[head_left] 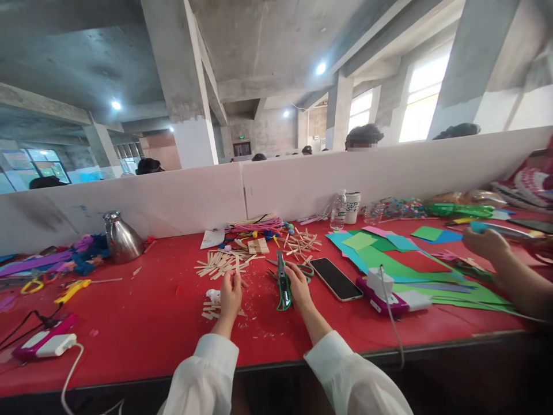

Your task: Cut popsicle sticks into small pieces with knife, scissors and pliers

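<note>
Pinched between the fingertips of my left hand (231, 294) is a craft stick (237, 264), pointing up. My right hand (299, 285) is closed around a green and black utility knife (283, 282), held upright over the red table (263, 346). Green-handled scissors (309, 270) lie just behind that hand, partly hidden by it. A loose pile of craft sticks (218, 264) spreads beyond my left hand, with more sticks (305, 245) farther right. Short cut pieces (210, 311) lie beside my left wrist, and small shavings are scattered between the hands.
A phone (337, 279) and a power strip (382, 300) with plugs sit to the right, before coloured paper sheets (389, 259). Another person's hand (486, 248) is at far right. A steel jug (123, 237) and a yellow glue gun (73, 290) stand left. A white partition (194, 199) runs behind.
</note>
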A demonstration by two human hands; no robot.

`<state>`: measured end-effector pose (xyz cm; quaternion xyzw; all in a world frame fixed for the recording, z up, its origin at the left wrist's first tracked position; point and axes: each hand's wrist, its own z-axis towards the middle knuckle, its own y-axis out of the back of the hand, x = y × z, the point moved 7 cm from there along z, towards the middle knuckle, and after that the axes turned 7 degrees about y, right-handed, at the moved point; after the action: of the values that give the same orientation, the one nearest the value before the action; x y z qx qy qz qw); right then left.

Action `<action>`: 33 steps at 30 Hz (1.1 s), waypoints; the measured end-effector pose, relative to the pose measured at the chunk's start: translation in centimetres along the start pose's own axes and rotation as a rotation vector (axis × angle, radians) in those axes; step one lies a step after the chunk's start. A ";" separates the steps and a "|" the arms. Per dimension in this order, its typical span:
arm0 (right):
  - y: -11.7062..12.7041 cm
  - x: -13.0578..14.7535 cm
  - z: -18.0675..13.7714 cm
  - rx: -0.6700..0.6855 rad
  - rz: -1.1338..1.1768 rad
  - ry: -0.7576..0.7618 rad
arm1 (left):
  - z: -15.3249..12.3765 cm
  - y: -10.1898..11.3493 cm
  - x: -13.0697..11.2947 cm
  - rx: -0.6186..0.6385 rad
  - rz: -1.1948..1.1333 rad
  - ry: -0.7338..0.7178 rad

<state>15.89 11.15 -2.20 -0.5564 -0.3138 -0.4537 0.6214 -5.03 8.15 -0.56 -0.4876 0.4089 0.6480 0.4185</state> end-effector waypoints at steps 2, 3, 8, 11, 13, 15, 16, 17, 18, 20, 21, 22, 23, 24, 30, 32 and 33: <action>0.0 0.1 -0.3 0.024 -0.011 -0.006 | -0.1 -0.1 0.1 0.020 -0.015 0.002; 0.0 0.2 -0.4 0.038 -0.018 -0.010 | -0.2 -0.2 0.1 0.033 -0.024 0.004; -1.1 0.9 -1.6 0.149 -0.063 -0.012 | -0.3 -1.0 -0.1 0.114 -0.055 0.003; -2.5 0.9 -2.3 0.245 -0.101 -0.009 | -0.5 -1.5 -0.1 0.164 -0.056 0.004; -3.4 0.6 -2.8 0.301 -0.129 -0.010 | -0.6 -1.7 0.1 0.191 -0.051 0.015; -4.1 0.3 -3.2 0.341 -0.156 -0.010 | -0.6 -1.9 0.2 0.211 -0.045 0.032; -4.3 0.1 -3.3 0.355 -0.168 -0.010 | -0.6 -1.9 0.3 0.217 -0.042 0.040; -4.5 0.0 -3.4 0.368 -0.180 -0.008 | -0.6 -2.0 0.3 0.223 -0.040 0.049; -4.5 -0.1 -3.5 0.379 -0.192 -0.006 | -0.6 -2.0 0.3 0.228 -0.039 0.054; -4.5 -0.3 -3.7 0.399 -0.217 0.004 | -0.6 -2.0 0.3 0.237 -0.038 0.061; -4.5 -0.3 -3.7 0.408 -0.230 0.012 | -0.6 -2.1 0.2 0.242 -0.038 0.063; -4.5 -0.3 -3.8 0.418 -0.245 0.022 | -0.6 -2.1 0.1 0.248 -0.038 0.064; -4.5 -0.2 -3.8 0.430 -0.259 0.033 | -0.7 -2.1 0.0 0.254 -0.037 0.065; -4.6 -0.1 -3.9 0.443 -0.273 0.045 | -0.8 -2.2 -0.1 0.261 -0.037 0.064; -5.3 0.6 -4.3 0.526 -0.312 0.124 | -1.2 -2.5 -0.4 0.289 -0.012 0.055; -5.4 0.9 -4.3 0.537 -0.319 0.147 | -1.3 -2.6 -0.3 0.291 -0.002 0.058; -5.4 1.0 -4.4 0.540 -0.321 0.156 | -1.2 -2.6 -0.3 0.291 0.000 0.062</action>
<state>10.84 6.83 0.06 -0.2786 -0.4580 -0.4876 0.6891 -2.15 7.77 -0.85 -0.4415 0.5112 0.5666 0.4720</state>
